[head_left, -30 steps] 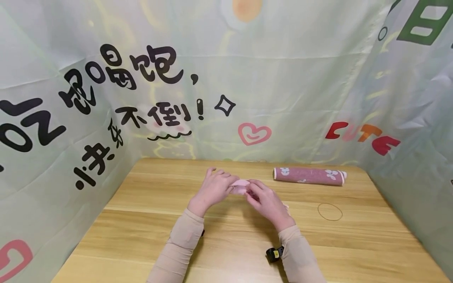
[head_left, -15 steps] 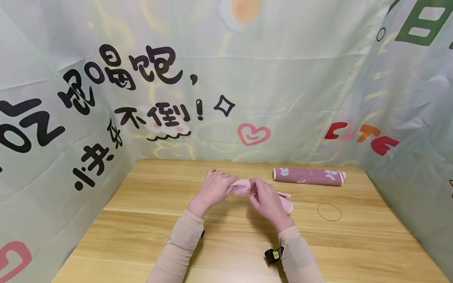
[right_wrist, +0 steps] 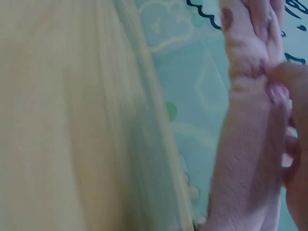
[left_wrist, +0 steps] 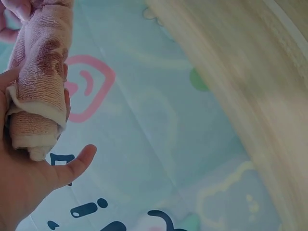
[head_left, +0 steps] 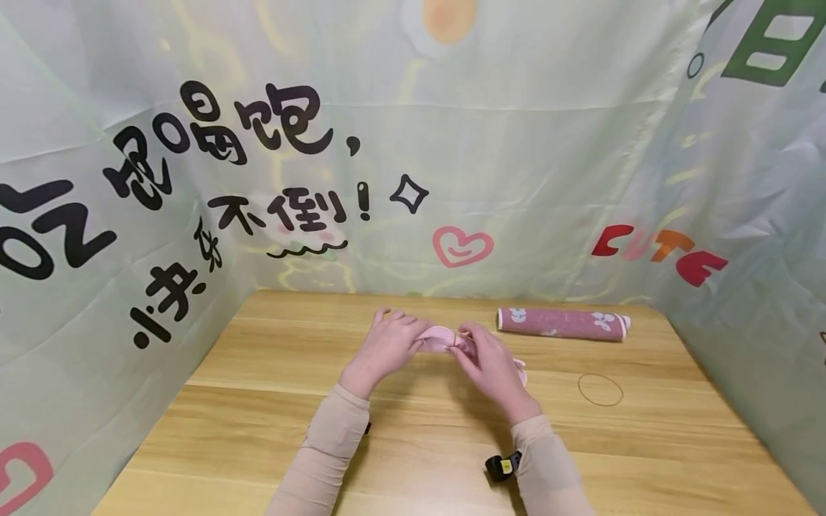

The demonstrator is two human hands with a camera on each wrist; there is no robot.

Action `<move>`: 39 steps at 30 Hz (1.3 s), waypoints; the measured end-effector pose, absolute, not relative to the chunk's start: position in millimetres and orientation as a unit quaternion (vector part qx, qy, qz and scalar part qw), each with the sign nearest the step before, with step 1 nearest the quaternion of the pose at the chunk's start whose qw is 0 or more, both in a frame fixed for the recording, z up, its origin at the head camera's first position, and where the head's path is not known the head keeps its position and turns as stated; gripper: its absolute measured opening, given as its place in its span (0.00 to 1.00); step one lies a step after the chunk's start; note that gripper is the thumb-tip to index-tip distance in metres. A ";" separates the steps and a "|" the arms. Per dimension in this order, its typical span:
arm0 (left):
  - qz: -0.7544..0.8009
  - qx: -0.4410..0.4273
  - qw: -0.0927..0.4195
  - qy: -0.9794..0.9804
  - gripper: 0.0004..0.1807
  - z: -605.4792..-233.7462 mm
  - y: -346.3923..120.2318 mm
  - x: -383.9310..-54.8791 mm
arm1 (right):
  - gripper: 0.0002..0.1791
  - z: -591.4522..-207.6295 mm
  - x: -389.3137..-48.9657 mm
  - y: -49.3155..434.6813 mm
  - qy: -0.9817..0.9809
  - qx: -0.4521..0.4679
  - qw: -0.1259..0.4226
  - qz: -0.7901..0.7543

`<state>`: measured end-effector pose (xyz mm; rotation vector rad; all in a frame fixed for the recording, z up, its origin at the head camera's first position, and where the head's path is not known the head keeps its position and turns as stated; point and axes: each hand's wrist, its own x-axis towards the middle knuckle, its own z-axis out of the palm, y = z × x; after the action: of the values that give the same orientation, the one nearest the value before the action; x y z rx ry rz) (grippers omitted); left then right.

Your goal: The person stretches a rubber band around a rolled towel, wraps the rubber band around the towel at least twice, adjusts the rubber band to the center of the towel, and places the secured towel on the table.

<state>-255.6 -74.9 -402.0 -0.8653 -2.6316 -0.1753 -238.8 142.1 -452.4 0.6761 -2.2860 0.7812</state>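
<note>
A pink rolled towel (head_left: 436,340) is held above the table between both hands. My left hand (head_left: 385,350) grips one end of the roll; in the left wrist view its little finger sticks out, and the folded towel end (left_wrist: 36,127) shows beside the palm. My right hand (head_left: 492,367) pinches the roll near its middle, where a thin tan band (head_left: 455,340) crosses it. In the right wrist view, the towel (right_wrist: 248,144) is drawn in at the fingertips and widens toward its other end. The right hand hides part of the band.
A second rolled towel, mauve with pale flowers (head_left: 561,323), lies at the table's back right. A loose rubber band (head_left: 600,389) lies on the wooden table (head_left: 271,401). Printed cloth walls (head_left: 542,172) stand behind and at both sides.
My right fingers have shifted along the roll; the thin band now shows around it at the fingertips. The towel's far end swung into fuller view, then partly back behind the right hand.
</note>
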 end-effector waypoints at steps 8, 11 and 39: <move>-0.072 -0.281 0.192 -0.938 0.15 -398.8 -70.1 -254.4 | 0.09 -452.1 -238.9 127.4 -0.825 0.256 0.388 0.323; -0.070 -0.280 0.193 -0.938 0.15 -399.6 -67.3 -253.7 | 0.10 -452.8 -239.4 123.2 -0.819 0.224 0.411 0.331; -0.100 -0.383 0.194 -0.897 0.16 -402.7 -55.8 -247.7 | 0.02 -447.7 -235.7 133.0 -0.831 0.053 0.470 0.293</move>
<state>-247.7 -55.8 -402.7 -1.0754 -2.5174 -0.2814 -235.7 133.0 -447.7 0.1309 -2.0362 0.7175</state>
